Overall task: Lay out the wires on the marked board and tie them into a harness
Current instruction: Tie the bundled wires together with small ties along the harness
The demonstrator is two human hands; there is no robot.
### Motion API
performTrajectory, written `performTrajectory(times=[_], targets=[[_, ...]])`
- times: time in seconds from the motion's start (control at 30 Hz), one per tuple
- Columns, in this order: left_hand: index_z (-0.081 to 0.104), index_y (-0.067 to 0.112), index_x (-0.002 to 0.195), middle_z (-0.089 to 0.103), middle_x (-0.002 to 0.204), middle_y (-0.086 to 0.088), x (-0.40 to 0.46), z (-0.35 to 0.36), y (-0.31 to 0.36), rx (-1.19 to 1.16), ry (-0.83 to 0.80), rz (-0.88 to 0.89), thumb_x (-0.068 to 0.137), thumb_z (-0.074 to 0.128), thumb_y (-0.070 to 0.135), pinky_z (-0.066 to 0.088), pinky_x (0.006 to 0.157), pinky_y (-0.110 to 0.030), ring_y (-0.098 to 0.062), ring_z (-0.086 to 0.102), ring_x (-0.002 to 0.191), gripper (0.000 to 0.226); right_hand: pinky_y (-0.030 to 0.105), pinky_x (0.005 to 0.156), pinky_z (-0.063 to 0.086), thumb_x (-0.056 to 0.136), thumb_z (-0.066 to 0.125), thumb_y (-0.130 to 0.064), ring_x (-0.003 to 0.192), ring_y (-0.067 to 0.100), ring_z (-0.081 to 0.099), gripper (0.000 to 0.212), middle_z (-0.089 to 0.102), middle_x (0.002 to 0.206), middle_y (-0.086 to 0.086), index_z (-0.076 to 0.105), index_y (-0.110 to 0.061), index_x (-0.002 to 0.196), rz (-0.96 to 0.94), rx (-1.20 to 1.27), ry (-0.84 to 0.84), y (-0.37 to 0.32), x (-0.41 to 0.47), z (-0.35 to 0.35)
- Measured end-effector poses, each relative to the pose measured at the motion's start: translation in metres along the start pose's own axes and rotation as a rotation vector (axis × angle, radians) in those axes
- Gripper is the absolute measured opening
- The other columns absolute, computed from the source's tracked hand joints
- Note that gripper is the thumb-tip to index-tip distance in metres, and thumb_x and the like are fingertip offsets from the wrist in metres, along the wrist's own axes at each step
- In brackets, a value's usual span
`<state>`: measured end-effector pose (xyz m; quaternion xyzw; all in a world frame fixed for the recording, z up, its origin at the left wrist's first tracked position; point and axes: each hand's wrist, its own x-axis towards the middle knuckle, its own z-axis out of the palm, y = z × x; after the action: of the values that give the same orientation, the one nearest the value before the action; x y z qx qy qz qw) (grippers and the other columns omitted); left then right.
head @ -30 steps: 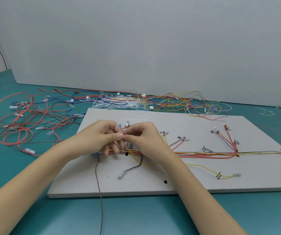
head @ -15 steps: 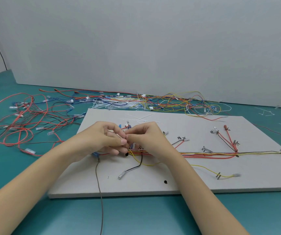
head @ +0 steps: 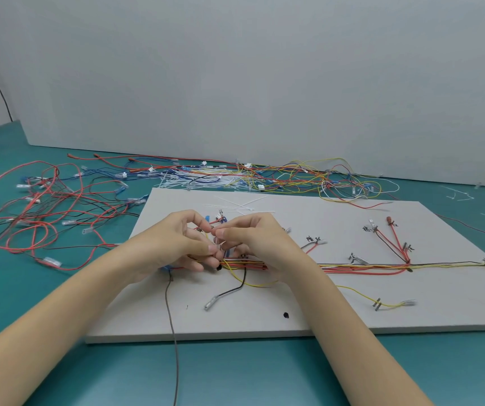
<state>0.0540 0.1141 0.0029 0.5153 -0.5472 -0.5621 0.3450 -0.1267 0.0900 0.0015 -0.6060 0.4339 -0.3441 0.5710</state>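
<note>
A white marked board [head: 308, 306] lies on the teal table. Along its middle runs a bundle of red, yellow and black wires [head: 361, 267], with branches ending in small terminals. My left hand [head: 174, 244] and my right hand [head: 253, 241] meet over the bundle's left end. Between their fingertips both hands pinch a thin white cable tie [head: 217, 246] just above the wires. A black wire with a clear terminal [head: 226, 294] and a yellow wire [head: 382, 303] branch toward the board's near edge.
Loose red and black wires [head: 45, 218] sprawl on the table at the left. A heap of mixed wires and white cable ties [head: 235, 177] lies behind the board by the grey wall. Spare ties [head: 241, 203] rest on the board's far edge. A grey wire [head: 172, 332] trails off the near edge.
Both hands have lifted slightly from the bundle and the fingertips have shifted on the cable tie; the wires on the board stay where they were.
</note>
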Motion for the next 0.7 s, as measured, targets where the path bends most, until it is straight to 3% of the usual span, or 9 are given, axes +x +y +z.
performTrajectory(times=[0.7], targets=[[0.045, 0.009, 0.096, 0.074, 0.088, -0.021, 0.0024, 0.0009, -0.0033, -0.001, 0.019, 0.002, 0.087, 0.065, -0.004, 0.053, 0.047, -0.021, -0.021, 0.073, 0.071, 0.025, 0.020, 0.059, 0.051, 0.086, 0.067, -0.002, 0.064, 0.014, 0.064, 0.016, 0.069, 0.078, 0.013, 0.072, 0.002, 0.100, 0.008, 0.021, -0.034, 0.0018, -0.0005, 0.0009]])
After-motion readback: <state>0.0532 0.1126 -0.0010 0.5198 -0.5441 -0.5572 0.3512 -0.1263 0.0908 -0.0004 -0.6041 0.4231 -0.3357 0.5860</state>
